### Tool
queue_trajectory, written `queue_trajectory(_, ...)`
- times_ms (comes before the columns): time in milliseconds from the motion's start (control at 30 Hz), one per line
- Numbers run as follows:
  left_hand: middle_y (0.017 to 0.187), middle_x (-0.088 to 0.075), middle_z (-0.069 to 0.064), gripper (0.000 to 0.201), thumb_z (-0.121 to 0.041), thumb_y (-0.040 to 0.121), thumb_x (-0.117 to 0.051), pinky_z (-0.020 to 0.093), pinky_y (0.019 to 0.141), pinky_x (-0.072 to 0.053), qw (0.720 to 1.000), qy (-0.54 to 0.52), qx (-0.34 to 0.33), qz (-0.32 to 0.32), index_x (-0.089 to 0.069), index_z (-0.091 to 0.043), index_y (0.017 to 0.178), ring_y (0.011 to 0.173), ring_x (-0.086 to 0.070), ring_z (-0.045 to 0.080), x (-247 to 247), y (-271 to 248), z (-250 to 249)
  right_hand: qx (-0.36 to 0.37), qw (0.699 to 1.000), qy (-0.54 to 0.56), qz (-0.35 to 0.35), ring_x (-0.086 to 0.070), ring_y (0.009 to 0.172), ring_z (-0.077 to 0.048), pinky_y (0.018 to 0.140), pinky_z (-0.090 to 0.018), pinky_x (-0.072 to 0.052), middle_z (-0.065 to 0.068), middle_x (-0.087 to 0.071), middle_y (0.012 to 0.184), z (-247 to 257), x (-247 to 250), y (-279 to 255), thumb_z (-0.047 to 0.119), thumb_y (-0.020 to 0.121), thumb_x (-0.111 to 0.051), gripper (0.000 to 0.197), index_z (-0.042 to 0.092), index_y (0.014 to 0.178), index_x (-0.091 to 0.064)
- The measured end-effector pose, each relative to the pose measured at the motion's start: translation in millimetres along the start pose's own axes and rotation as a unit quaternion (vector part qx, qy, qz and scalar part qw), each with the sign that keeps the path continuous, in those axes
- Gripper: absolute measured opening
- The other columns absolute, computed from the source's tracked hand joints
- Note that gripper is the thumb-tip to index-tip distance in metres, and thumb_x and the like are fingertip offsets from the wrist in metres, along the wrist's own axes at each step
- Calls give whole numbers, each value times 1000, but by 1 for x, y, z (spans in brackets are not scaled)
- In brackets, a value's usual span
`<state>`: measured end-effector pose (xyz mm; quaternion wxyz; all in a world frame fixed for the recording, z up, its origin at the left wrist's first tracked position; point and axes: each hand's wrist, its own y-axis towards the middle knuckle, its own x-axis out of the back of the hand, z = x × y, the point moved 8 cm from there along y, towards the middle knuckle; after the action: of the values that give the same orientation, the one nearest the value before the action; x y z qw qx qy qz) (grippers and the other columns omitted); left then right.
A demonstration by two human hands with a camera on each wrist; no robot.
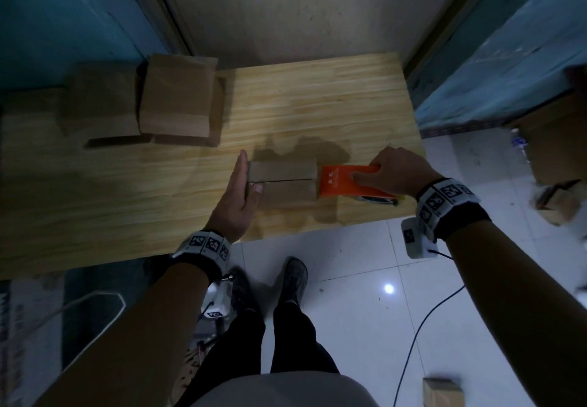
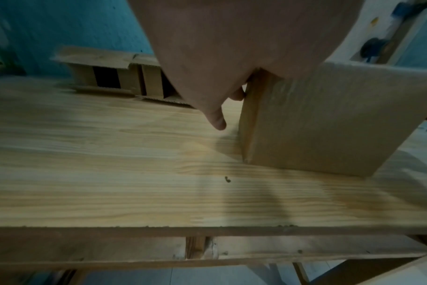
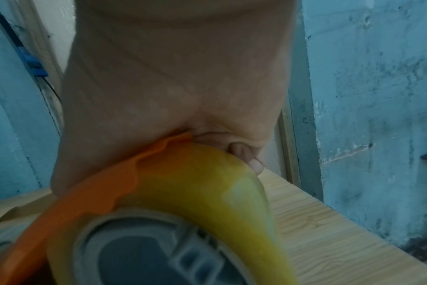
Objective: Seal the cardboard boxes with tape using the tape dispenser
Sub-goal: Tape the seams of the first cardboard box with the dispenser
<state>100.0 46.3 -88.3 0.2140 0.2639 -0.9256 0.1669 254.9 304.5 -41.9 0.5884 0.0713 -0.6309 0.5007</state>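
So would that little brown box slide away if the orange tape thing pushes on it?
Probably, if nobody held it. The small cardboard box looks light and sits on a smooth wooden table, so it would likely slide. That may be why the left hand lies flat against its far end while the right hand holds the tape dispenser at the other.

The head view looks steeply down from above on the counter (image 1: 317, 104) and the floor. The left wrist view sits low and close, facing along the left hand (image 2: 219, 48) across the counter to the cardboard box (image 2: 329, 119). The right wrist view looks past the right hand (image 3: 171, 77), very near the tape dispenser (image 3: 146, 212); all three share the counter.
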Motion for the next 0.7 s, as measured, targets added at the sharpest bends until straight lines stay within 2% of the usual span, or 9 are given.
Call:
queue_trajectory(133,164,2,2,62,-35,105,-31,44,123,-11,988,152,2,-39,-2,-18,156,151,3,15,8,1,-6,3,1000,3,1,-66,57,-17,59,-28,-51,0,-66,59,-2,1,0,70,83,-59,57,17,63,-67)
queue_trajectory(267,163,14,-1,60,-38,104,-23,49,120,3,961,274,20,-19,0,-19,156,149,16,17,10,3,-9,1,1000,-3,-1,-67,59,-17,66,-33,-58,-1,-68,62,-5,1,-1,72,82,-58,59,16,67,-69)
queue_trajectory(333,163,13,1,60,-36,104,-21,52,120,2,944,328,8,-26,-1,-15,156,149,16,18,10,2,-14,0,1000,-3,1,-67,61,-16,68,-34,-59,-1,-68,64,-5,0,-1,72,82,-57,58,16,70,-69)
queue_trajectory(433,164,8,2,61,-27,102,-27,54,120,-2,919,392,-22,-32,-3,-12,156,149,13,17,8,2,-26,-3,1000,-1,6,-68,61,-17,70,-36,-60,0,-69,65,-6,-3,-2,73,81,-57,60,16,72,-70)
queue_trajectory(500,164,8,-2,67,-15,96,-31,51,121,3,905,422,-56,-13,0,-15,156,148,14,14,1,4,-34,-4,1000,-1,4,-68,61,-17,70,-37,-60,-1,-69,65,-6,-3,-4,73,82,-57,60,15,73,-71)
queue_trajectory(567,163,2,-3,74,-2,89,-34,41,121,10,898,427,-108,0,-7,-17,156,149,9,11,-9,5,-41,-3,1000,-2,1,-68,61,-18,70,-37,-60,-2,-69,65,-6,-2,-5,72,82,-57,60,14,72,-71)
queue_trajectory(633,162,-14,-1,75,9,87,-41,31,121,11,913,385,-133,6,-18,-16,155,149,-3,11,-14,7,-45,-1,1000,-5,-1,-68,61,-19,71,-38,-60,-3,-69,65,-6,-1,-5,72,81,-57,62,12,74,-72)
queue_trajectory(700,161,-21,1,73,11,88,-44,25,119,12,929,347,-130,10,-25,-14,153,148,-6,9,-13,9,-44,1,1000,-5,-5,-68,61,-19,70,-37,-59,-3,-69,65,-7,-1,-6,71,82,-56,61,13,73,-72)
